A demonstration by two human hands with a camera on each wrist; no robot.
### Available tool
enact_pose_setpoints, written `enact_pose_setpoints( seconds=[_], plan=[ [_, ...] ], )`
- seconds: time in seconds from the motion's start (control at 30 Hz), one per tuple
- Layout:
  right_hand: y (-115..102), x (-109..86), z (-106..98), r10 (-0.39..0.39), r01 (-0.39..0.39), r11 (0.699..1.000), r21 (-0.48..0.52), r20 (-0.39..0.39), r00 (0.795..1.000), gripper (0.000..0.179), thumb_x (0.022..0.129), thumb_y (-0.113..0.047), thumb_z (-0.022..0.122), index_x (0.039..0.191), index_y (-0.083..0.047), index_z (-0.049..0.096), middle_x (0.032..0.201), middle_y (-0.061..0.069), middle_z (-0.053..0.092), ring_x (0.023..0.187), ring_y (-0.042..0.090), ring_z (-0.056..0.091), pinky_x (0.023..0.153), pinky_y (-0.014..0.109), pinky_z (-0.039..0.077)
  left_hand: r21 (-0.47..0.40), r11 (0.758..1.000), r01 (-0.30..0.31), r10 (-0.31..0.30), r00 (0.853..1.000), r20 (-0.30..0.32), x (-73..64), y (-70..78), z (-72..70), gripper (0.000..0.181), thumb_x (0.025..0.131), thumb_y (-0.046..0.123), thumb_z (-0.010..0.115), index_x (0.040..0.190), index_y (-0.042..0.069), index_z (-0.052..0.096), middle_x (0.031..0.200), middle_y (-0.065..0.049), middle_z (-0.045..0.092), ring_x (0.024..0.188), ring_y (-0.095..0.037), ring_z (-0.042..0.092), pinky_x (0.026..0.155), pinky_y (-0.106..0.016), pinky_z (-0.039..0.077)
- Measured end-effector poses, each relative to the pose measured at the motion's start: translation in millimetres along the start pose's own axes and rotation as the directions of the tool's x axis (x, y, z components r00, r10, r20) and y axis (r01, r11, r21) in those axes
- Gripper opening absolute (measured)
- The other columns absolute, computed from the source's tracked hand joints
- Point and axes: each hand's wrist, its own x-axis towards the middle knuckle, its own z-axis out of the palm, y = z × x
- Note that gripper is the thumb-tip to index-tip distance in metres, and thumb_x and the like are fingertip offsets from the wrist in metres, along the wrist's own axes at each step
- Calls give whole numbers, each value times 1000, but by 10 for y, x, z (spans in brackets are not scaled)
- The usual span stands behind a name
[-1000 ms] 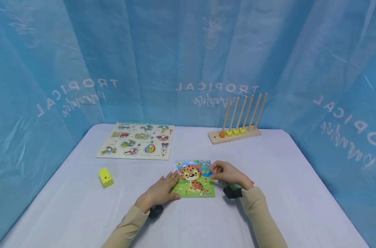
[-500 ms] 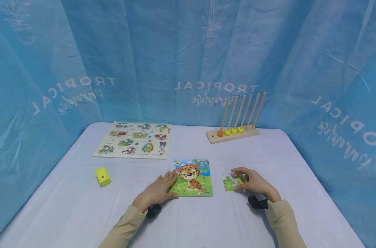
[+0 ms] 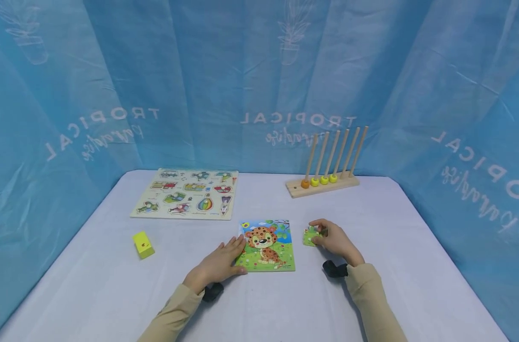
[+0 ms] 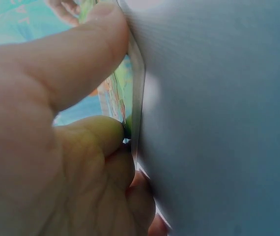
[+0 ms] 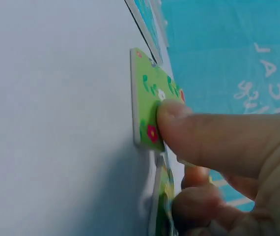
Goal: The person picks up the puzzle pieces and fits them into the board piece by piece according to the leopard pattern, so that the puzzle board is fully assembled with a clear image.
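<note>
A square jigsaw puzzle (image 3: 265, 247) with a leopard cub picture lies mid-table. My left hand (image 3: 218, 261) rests along its left edge, fingers stretched out; in the left wrist view the thumb (image 4: 88, 54) lies against the board's edge (image 4: 138, 93). Right of the puzzle, my right hand (image 3: 336, 241) pinches a green puzzle piece (image 3: 311, 236) with curled fingers. In the right wrist view the thumb is on this flowered piece (image 5: 147, 98), and a second puzzle piece (image 5: 162, 196) shows beneath it by the fingers, partly hidden.
A pegged vehicle puzzle board (image 3: 184, 194) lies at the back left. The wooden rod stand (image 3: 323, 186) with orange and yellow beads is at the back right. A yellow block (image 3: 144, 244) sits at the left. Blue curtains surround the table.
My right hand first moved right, away from the puzzle to the loose pieces, then back left and farther from me, the green piece shifting with it. My left hand stays put.
</note>
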Motion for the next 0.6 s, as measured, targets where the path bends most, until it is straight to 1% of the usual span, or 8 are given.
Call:
enact_pose_setpoints(
  seconds=[0.07, 0.17, 0.27, 0.3, 0.37, 0.43, 0.53, 0.6],
  plan=[
    [-49, 50, 30, 24, -24, 999, 37, -19, 1000, 36, 86, -8, 71, 121, -9, 62, 101, 8, 56, 87, 20, 53, 67, 27, 45, 9, 1000, 0, 0, 1000, -2, 7, -7, 14, 78, 92, 37, 63, 151, -1, 28, 161, -16, 21, 149, -35, 19, 121, -55, 18],
    [-161, 88, 70, 30, -23, 994, 109, -58, 998, 26, 88, -9, 68, 114, -7, 63, 94, 8, 59, 76, 17, 54, 60, 25, 46, 7, 1000, 4, -4, 1000, -2, 9, -6, 20, 79, 92, 37, 63, 151, -1, 28, 161, -16, 21, 149, -35, 19, 121, -55, 18],
    [-305, 107, 148, -1, 17, 982, 188, -83, 997, 22, 89, -10, 67, 111, -3, 64, 86, 10, 62, 65, 16, 54, 54, 25, 45, 3, 1000, 5, -5, 1000, 0, 4, 1, 12, 79, 92, 36, 63, 151, -1, 28, 161, -16, 21, 149, -35, 19, 122, -55, 18],
    [-359, 107, 190, -22, 37, 978, 205, -76, 997, 22, 89, -10, 67, 110, -2, 64, 86, 10, 63, 64, 15, 54, 55, 25, 46, 3, 1000, 6, -6, 1000, 1, 3, 2, 9, 79, 92, 36, 64, 151, -1, 28, 161, -16, 21, 149, -35, 19, 122, -55, 18],
    [-465, 97, 293, -64, 69, 969, 236, -27, 998, 23, 89, -11, 68, 111, -2, 64, 86, 10, 65, 64, 13, 57, 56, 25, 48, 3, 1000, 7, -7, 1000, 2, -1, 5, 2, 79, 92, 36, 64, 151, -1, 28, 161, -16, 21, 149, -35, 19, 121, -55, 18],
    [-556, 86, 416, -121, 102, 957, 270, 54, 991, 25, 90, -11, 67, 112, -1, 63, 87, 10, 67, 62, 12, 57, 56, 25, 49, 6, 1000, 9, -9, 1000, 1, -2, 7, -3, 79, 92, 36, 64, 151, -1, 27, 161, -16, 21, 149, -35, 19, 122, -54, 18],
    [-683, 57, 590, -199, 124, 927, 354, 182, 963, 27, 93, -13, 65, 116, -1, 60, 89, 9, 66, 60, 11, 56, 53, 24, 47, 5, 1000, 11, -11, 1000, 2, 3, 5, 2, 78, 92, 36, 64, 151, 0, 27, 161, -16, 21, 149, -34, 19, 122, -54, 18],
    [-742, 39, 684, -241, 124, 898, 422, 237, 941, 29, 94, -14, 64, 118, 1, 58, 88, 7, 64, 57, 11, 53, 49, 22, 42, 4, 1000, 6, -6, 1000, 4, 11, 3, 12, 78, 92, 37, 63, 151, 0, 27, 161, -15, 21, 149, -34, 19, 122, -54, 18]
  ],
)
